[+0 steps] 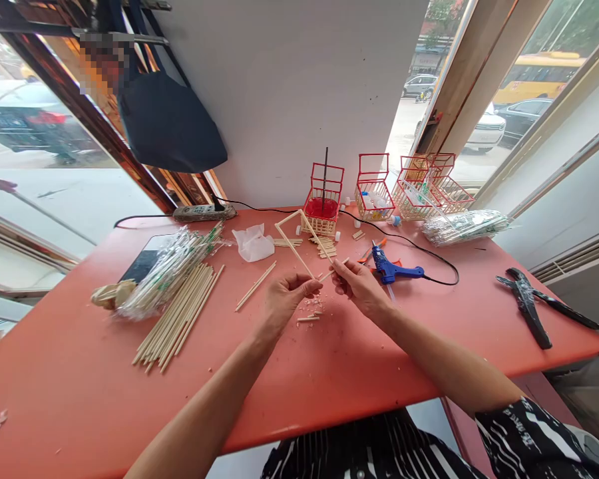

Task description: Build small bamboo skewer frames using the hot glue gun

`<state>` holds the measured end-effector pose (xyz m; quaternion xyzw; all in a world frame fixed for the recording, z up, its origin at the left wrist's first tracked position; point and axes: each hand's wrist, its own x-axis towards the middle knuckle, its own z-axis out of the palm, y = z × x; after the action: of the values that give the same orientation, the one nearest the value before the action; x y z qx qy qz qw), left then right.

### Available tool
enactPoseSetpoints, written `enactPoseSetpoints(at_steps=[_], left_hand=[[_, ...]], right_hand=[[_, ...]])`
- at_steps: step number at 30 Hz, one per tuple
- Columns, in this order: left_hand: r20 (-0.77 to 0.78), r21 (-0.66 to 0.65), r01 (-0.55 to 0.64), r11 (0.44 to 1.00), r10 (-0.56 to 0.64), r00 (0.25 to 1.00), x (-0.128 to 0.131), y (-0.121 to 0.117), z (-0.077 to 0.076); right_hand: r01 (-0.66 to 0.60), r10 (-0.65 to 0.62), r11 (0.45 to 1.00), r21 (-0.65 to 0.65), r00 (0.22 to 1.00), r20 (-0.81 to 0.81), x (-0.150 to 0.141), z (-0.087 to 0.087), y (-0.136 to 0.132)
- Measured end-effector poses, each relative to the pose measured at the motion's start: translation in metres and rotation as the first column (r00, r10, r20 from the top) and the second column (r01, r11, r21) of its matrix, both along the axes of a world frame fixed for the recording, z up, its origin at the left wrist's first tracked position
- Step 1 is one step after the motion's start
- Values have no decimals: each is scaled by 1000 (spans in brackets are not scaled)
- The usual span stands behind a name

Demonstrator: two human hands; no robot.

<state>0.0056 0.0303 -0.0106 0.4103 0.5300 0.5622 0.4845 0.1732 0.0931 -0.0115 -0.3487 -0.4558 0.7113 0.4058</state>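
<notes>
My left hand (285,297) pinches the near corner of a thin wooden stick frame (293,229) that rises tilted above the red table (329,372). My right hand (357,285) is closed on the frame's other stick and a short stick piece (340,263) close by. Short cut stick bits (309,318) and crumbs lie under the hands. A blue glue gun (392,270) rests just right of my right hand.
A pile of long sticks (180,316) and a wrapped bundle (167,269) lie at left. Several red-and-wood baskets (374,186) stand along the back wall. Black shears (526,303) lie at far right, a power strip (202,212) at back, crumpled tissue (253,243) beside it.
</notes>
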Motion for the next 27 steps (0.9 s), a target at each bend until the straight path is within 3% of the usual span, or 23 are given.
enactPoseSetpoints(at_steps=[2, 5, 8, 13, 16, 19, 21, 24, 27], left_hand=[[73, 48, -8, 999, 4, 997, -12, 2, 6], [136, 176, -207, 962, 184, 973, -38, 5, 15], [83, 246, -357, 901, 347, 934, -60, 7, 20], [-166, 262, -341, 903, 390, 906, -66, 6, 19], [-366, 286, -306, 908, 399, 841, -63, 4, 18], [-436, 293, -306, 906, 411, 801, -60, 3, 18], [-393, 264, -320, 910, 405, 826, -58, 3, 17], [-213, 179, -348, 920, 381, 900, -55, 4, 17], [-50, 112, -371, 922, 378, 924, -51, 5, 16]], right_hand=[[12, -16, 998, 62, 997, 73, 3, 2, 5], [22, -53, 986, 163, 981, 188, 8, 4, 13], [-19, -47, 971, 240, 963, 265, 11, 5, 18], [-154, 8, 930, 335, 917, 399, 15, 10, 18], [-211, 19, 905, 369, 887, 462, 17, 14, 16], [-241, 37, 900, 362, 871, 489, 17, 16, 16], [-229, 37, 908, 350, 877, 479, 17, 16, 16], [-160, 9, 931, 328, 909, 417, 16, 16, 17], [-93, -23, 946, 310, 936, 351, 16, 18, 16]])
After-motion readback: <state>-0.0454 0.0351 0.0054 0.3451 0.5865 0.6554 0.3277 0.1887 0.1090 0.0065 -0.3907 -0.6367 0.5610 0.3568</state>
